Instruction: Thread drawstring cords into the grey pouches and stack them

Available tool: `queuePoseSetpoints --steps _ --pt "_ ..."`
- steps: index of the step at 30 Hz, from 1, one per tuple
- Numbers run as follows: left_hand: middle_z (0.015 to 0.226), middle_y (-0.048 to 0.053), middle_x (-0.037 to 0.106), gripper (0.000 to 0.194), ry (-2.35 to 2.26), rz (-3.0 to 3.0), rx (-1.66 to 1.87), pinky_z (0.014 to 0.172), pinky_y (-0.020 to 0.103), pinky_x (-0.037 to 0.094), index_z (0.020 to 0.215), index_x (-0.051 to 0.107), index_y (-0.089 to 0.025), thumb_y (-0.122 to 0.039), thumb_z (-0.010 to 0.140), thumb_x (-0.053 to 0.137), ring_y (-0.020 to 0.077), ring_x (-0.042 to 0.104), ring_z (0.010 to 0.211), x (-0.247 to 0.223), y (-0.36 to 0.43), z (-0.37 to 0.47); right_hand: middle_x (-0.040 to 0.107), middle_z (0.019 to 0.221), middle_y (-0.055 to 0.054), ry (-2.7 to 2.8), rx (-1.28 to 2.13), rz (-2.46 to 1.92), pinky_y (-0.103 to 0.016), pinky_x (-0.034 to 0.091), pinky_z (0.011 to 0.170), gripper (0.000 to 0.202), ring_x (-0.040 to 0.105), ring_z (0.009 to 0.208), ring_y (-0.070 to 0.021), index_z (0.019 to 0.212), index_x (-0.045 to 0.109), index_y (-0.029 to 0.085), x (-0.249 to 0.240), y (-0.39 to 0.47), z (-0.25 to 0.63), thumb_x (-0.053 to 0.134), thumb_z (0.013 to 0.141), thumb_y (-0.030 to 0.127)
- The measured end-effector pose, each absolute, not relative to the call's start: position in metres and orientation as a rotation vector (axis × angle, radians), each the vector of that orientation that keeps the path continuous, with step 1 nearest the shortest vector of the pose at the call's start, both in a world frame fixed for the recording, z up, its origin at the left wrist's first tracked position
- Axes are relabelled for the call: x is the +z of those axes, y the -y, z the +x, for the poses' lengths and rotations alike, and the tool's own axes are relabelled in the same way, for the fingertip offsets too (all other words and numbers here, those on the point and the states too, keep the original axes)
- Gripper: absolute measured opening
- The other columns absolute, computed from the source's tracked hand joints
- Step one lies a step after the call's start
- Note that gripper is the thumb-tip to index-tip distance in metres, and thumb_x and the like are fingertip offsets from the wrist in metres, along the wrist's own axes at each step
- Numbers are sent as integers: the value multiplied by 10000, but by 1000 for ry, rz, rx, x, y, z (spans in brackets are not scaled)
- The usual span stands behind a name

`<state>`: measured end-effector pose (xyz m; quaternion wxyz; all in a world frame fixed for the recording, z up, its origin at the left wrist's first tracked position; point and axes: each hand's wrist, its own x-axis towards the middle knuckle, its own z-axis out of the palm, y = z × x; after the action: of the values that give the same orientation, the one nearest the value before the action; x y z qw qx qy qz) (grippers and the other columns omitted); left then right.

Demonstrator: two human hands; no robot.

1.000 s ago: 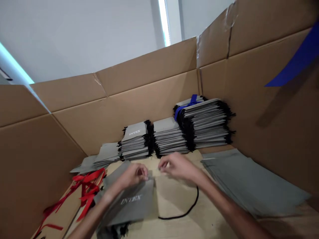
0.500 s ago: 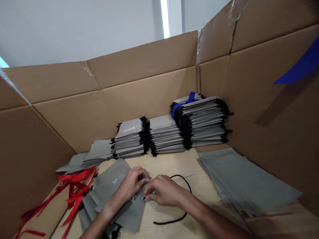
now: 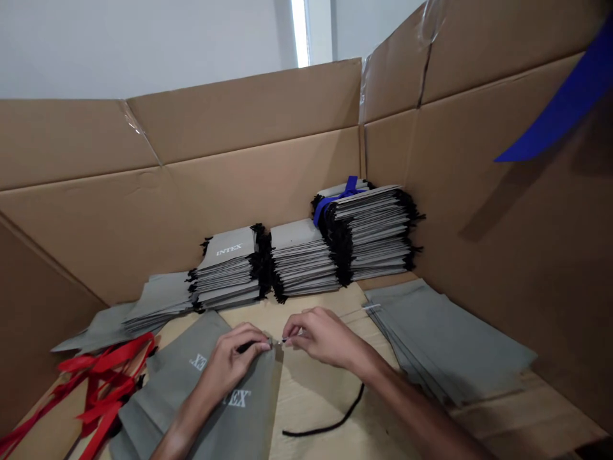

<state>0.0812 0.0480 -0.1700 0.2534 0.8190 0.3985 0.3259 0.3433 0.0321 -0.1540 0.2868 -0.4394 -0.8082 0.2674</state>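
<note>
A grey pouch (image 3: 249, 415) printed with white letters lies on top of more grey pouches, and my left hand (image 3: 234, 358) pinches its upper right corner. My right hand (image 3: 320, 335) is closed just to the right of that corner, with fingertips together on a thin rod (image 3: 357, 313) whose far end sticks out behind the hand. A small shiny bit shows between the two hands. Below my right forearm a black cord (image 3: 335, 425) curves over the board; how it joins the rod or pouch is hidden.
Neat stacks of grey pouches with black cord ends (image 3: 306, 262) line the cardboard wall (image 3: 258, 153). Flat grey pieces (image 3: 450, 338) lie to the right. Red ribbons (image 3: 105, 377) tangle at the left. A blue strip (image 3: 560, 108) hangs at upper right.
My hands have moved a little apart, the right lifting slightly and the left shifting left. The black cord's loop has slid partly behind my right arm. The view has turned slightly right.
</note>
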Motion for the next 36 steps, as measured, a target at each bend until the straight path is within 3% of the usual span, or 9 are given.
queuePoseSetpoints --steps 27,36 --pt "910 34 811 143 -1027 2353 926 808 270 554 926 847 -263 -322 1000 740 191 744 871 -174 -43 80 835 988 -7 2141 667 -1131 -265 477 805 108 763 944 -218 1033 813 288 -174 -28 328 725 980 255" --pt "958 41 765 225 -1147 2385 731 861 300 529 970 754 -236 -381 1069 613 213 711 941 -174 -41 84 775 1049 -50 2105 637 -948 -253 517 883 276 734 991 -198 1092 772 207 -181 -29 327 591 933 73"
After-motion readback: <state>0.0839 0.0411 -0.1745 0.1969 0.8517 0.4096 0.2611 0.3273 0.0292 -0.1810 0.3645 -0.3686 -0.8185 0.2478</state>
